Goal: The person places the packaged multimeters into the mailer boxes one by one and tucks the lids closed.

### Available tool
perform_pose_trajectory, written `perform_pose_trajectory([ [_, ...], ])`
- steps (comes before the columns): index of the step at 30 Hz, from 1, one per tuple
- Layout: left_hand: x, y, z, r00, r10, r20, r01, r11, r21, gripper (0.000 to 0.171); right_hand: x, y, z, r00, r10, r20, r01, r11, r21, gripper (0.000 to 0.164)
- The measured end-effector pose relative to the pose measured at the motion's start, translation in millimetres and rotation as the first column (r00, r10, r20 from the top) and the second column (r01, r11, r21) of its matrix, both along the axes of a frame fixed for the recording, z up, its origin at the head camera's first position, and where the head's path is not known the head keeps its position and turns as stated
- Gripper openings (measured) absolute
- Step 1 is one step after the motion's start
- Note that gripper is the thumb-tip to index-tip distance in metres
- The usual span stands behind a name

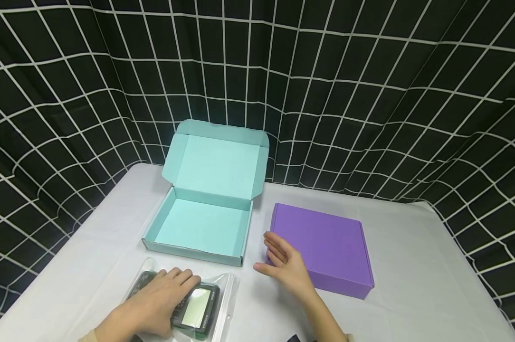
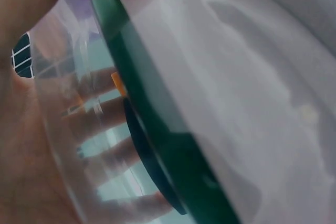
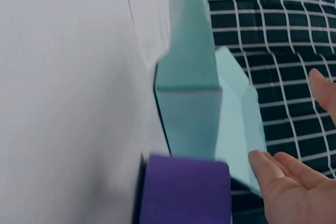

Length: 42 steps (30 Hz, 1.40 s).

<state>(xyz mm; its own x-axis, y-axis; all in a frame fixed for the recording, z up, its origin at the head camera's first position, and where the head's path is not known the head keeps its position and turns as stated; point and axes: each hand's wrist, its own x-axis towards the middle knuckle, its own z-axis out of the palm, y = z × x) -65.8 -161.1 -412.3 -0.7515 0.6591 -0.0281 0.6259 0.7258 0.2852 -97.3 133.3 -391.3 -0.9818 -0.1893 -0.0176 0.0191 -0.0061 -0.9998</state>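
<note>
Left hand (image 1: 167, 295) is wrapped over a green device (image 1: 196, 305) in a clear bag (image 1: 228, 295), thumb one side, fingers the other, down toward the table's (image 1: 415, 270) near edge, left of middle. Right hand (image 1: 286, 267) holds nothing, fingers loosely stretched, thumb spread, right by the purple box (image 1: 332, 249); can't tell if they touch. Lid-up teal box (image 1: 193, 252) sits nearer the far left corner.

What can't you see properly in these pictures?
What's inside the purple box: head view, hidden because it's closed.
Middle of the gadget: head view, covered by the left hand.
The gadget's lettering: head view, too small to read.
Part of the right hand: right wrist view, cut off by the right edge.
</note>
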Motion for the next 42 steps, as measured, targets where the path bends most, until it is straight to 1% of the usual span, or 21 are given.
perform_pose_trajectory([
  [2, 0.0, 0, -0.1, 1.0, -0.001, 0.001, 0.001, 1.0, -0.002, 0.097, -1.4, -8, -4.0, 1.0, 0.025, 0.009, -0.025, 1.0, 0.011, 0.079],
  [5, 0.0, 0, 0.0, 1.0, 0.001, 0.005, -0.001, 1.0, -0.001, 0.097, -2.3, -18, -9.6, 0.999, 0.054, 0.004, -0.054, 0.997, 0.053, 0.084],
  [7, -0.1, 1, 0.2, 1.0, 0.003, 0.009, -0.003, 1.0, 0.001, 0.096, -2.1, -26, -12.7, 0.998, 0.055, 0.007, -0.056, 0.994, 0.093, 0.089],
  [10, 0.0, 0, 0.7, 1.0, 0.007, 0.016, -0.007, 1.0, 0.005, 0.096, -2.1, -37, -16.4, 0.999, 0.03, 0.012, -0.031, 0.988, 0.153, 0.094],
  [12, 0.0, 0, 0.9, 1.0, 0.008, 0.02, -0.009, 1.0, 0.008, 0.096, -2.7, -44, -18.7, 1.0, 0.007, 0.018, -0.01, 0.986, 0.165, 0.096],
  [16, -0.3, -1, 0.7, 1.0, 0.009, 0.02, -0.009, 1.0, 0.01, 0.096, -6.9, -56, -25.0, 1.0, -0.03, 0.003, 0.029, 0.987, 0.157, 0.097],
  [20, -0.5, 0, 0.4, 1.0, 0.013, 0.02, -0.013, 1.0, 0.012, 0.098, -11.6, -64, -31.7, 0.996, -0.08, -0.026, 0.083, 0.986, 0.146, 0.093],
  [23, -0.4, 0, 0.4, 1.0, 0.013, 0.012, -0.014, 1.0, 0.014, 0.098, -14.9, -67, -34.8, 0.993, -0.117, -0.027, 0.12, 0.984, 0.134, 0.088],
  [25, -0.3, 0, 0.4, 1.0, 0.014, 0.01, -0.014, 1.0, 0.014, 0.097, -16.2, -67, -35.5, 0.992, -0.124, -0.021, 0.126, 0.983, 0.133, 0.087],
  [29, 0.0, 0, 0.5, 1.0, 0.014, 0.005, -0.014, 1.0, -0.001, 0.097, -16.6, -66, -35.9, 0.994, -0.108, -0.016, 0.109, 0.984, 0.144, 0.089],
  [36, 0.8, 1, 1.2, 0.999, 0.011, -0.041, -0.013, 0.999, -0.049, 0.095, -17.7, -62, -36.4, 0.997, -0.077, -0.03, 0.082, 0.979, 0.186, 0.088],
  [42, 0.1, 1, 1.9, 0.999, 0.012, -0.04, -0.015, 0.998, -0.06, 0.096, -18.7, -63, -37.7, 0.997, -0.078, -0.029, 0.082, 0.979, 0.188, 0.088],
])
